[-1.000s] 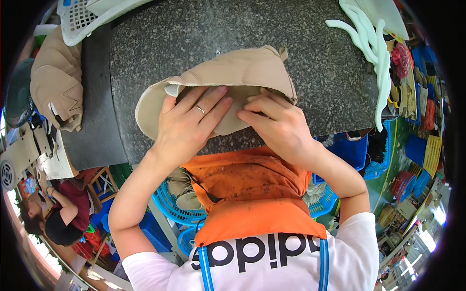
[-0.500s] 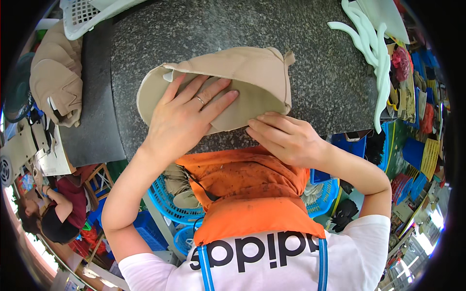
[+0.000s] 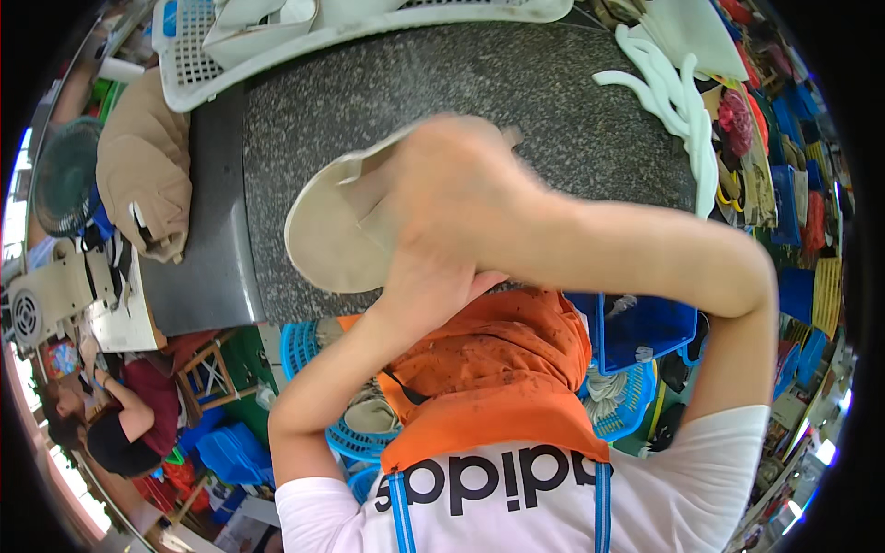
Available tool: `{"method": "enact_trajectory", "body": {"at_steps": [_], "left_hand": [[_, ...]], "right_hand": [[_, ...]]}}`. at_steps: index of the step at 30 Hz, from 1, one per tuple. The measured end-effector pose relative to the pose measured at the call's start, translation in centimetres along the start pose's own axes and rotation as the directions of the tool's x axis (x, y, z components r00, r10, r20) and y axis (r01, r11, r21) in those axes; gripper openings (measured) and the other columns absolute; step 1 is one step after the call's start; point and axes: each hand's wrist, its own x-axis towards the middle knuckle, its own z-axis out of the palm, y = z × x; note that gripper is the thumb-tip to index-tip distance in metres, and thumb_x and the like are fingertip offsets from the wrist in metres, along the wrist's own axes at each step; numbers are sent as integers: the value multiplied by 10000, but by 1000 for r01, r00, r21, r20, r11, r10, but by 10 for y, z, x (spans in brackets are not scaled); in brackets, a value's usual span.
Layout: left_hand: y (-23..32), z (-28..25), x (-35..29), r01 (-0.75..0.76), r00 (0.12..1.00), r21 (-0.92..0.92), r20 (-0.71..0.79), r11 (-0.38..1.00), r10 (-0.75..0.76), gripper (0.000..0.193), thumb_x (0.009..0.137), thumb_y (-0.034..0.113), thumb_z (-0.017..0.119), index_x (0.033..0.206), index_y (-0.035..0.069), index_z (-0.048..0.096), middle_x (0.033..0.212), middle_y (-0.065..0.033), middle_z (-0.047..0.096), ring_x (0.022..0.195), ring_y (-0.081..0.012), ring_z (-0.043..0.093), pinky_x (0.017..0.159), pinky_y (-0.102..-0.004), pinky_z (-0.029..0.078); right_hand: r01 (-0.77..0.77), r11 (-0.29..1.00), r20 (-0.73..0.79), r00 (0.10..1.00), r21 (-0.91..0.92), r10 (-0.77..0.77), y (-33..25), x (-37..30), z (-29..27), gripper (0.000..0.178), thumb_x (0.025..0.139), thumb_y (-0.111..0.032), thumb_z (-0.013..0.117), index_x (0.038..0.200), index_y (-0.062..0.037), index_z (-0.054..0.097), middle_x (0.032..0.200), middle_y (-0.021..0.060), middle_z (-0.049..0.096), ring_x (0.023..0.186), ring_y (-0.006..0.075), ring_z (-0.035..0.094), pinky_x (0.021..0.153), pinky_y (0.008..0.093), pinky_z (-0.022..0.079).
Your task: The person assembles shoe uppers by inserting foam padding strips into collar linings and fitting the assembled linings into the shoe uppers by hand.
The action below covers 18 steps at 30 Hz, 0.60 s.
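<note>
A beige cloth piece, curved and hollow like a cap, lies on the speckled dark stone tabletop. Its rounded pale panel faces up at the left, and my arms cover much of its right part. My right hand reaches across over the piece, smeared by motion, so its fingers cannot be made out. Beneath it, at the near edge of the piece, is my left hand. Its thumb sticks out to the right, while its other fingers are hidden under the right hand.
A stack of similar beige pieces stands at the left. White plastic basket lies along the far edge. Pale green twisted strips hang at the right. Blue baskets sit below the table. Another person works at far left.
My right hand has swung left from the piece's near right edge and now crosses over my left hand. The view has shifted, showing more of the white basket.
</note>
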Motion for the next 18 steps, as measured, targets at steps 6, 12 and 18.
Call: {"method": "enact_trajectory", "body": {"at_steps": [6, 12, 18], "left_hand": [[35, -5, 45, -12, 994, 189, 110, 982, -9, 588, 738, 279, 723, 1189, -45, 529, 1229, -186, 544, 1177, -298, 513, 1007, -369, 397], [27, -6, 61, -138, 984, 183, 137, 973, 114, 433, 813, 242, 674, 1155, -3, 574, 962, -141, 646, 837, -290, 656, 712, -362, 532], [21, -7, 71, -141, 980, 82, 154, 987, 128, 380, 769, 224, 705, 1063, 10, 597, 928, -131, 630, 833, -298, 638, 693, -392, 521]], "right_hand": [[-246, 925, 254, 912, -290, 322, -20, -90, 41, 210, 693, -103, 666, 896, -98, 720, 860, 57, 658, 896, 181, 618, 726, 332, 467], [-143, 860, -559, 705, 490, 435, 22, -105, 59, 261, 714, 21, 578, 973, 9, 600, 1029, 127, 594, 983, 294, 563, 836, 378, 469], [-176, 897, -643, 642, 406, 417, 19, -107, 73, 346, 712, -4, 576, 1057, 15, 597, 968, 141, 591, 946, 316, 582, 854, 387, 477]]}}
